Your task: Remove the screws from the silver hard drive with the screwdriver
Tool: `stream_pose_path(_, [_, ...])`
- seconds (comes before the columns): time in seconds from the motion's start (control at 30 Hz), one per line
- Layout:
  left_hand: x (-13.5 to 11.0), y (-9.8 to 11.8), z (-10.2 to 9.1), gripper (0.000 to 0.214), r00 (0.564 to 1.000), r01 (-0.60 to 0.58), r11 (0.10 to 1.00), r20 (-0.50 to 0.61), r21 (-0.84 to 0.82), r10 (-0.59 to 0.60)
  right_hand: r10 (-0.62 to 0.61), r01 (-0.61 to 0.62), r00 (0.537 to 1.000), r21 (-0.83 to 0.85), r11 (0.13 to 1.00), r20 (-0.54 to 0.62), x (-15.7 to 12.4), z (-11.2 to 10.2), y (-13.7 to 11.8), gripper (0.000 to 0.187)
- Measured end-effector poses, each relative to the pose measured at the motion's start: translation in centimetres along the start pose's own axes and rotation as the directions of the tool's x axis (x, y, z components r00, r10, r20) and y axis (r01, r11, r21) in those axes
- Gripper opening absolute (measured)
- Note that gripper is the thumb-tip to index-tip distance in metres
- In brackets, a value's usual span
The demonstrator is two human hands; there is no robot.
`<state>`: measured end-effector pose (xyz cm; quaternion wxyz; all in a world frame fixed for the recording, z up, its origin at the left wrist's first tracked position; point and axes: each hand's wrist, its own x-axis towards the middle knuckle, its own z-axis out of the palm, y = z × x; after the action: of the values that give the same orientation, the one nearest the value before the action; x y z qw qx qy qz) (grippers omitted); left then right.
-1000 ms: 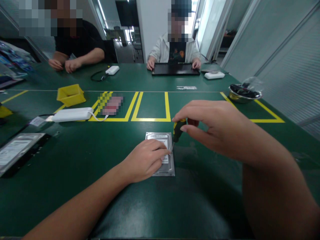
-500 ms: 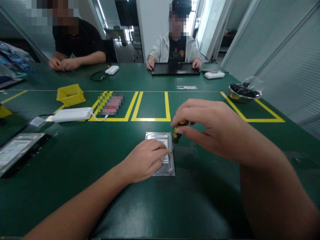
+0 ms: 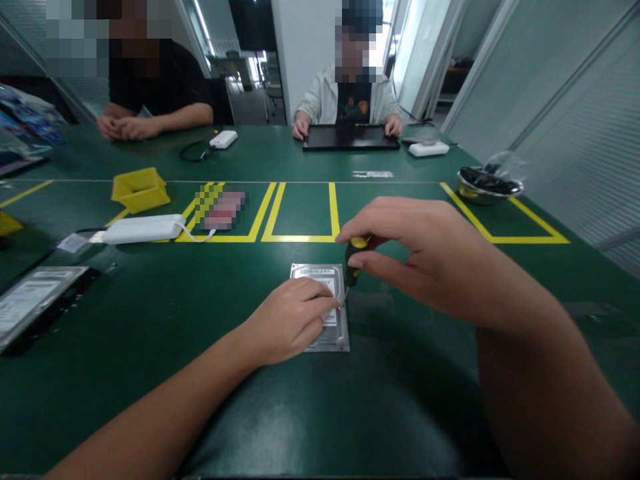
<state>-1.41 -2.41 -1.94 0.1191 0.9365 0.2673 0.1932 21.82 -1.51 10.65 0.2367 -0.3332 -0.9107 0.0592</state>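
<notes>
A silver hard drive (image 3: 320, 275) lies flat on the green table in front of me. My left hand (image 3: 287, 319) rests on top of it, fingers curled and pressing it down. My right hand (image 3: 410, 250) pinches the black-and-yellow handle of a small screwdriver (image 3: 353, 259), held nearly upright. The screwdriver's tip meets the drive's right edge, just by my left fingertips.
A second drive (image 3: 30, 303) lies at the left edge. A white adapter (image 3: 143, 229) and a yellow bin (image 3: 140, 189) sit left of the yellow floor-tape boxes. A metal bowl (image 3: 489, 185) stands at right. Two people sit across the table, one with a black tray (image 3: 350, 138).
My right fingers have shifted slightly on the screwdriver handle, exposing its yellow top. The left hand and the drive have stayed put.
</notes>
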Motion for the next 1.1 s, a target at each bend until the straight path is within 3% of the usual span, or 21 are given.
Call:
stream_pose_path(0.2, [-0.03, 0.00, 0.04, 0.035, 1.000, -0.007, 1.000, -0.004, -0.001, 0.007, 0.010, -0.010, 1.000, 0.018, 1.000, 0.000, -0.38, -0.27, 0.19, 0.028])
stream_pose_path(0.5, [0.10, 0.03, 0.06, 0.036, 1.000, -0.007, 1.000, -0.005, 0.002, 0.007, 0.019, -0.019, 1.000, -0.016, 1.000, -0.006, 0.18, 0.04, -0.03, 0.005])
stream_pose_path(0.73, [-0.05, 0.04, 0.05, 0.035, 1.000, -0.001, 1.000, 0.008, 0.013, 0.001, 0.019, -0.020, 1.000, 0.044, 0.999, 0.018, -0.36, -0.42, 0.24, 0.029])
stream_pose_path(1.1, [-0.06, -0.07, 0.07, 0.035, 1.000, -0.007, 1.000, -0.011, -0.007, 0.007, -0.032, 0.033, 0.998, -0.011, 0.999, 0.060, -0.36, -0.71, 0.68, 0.030])
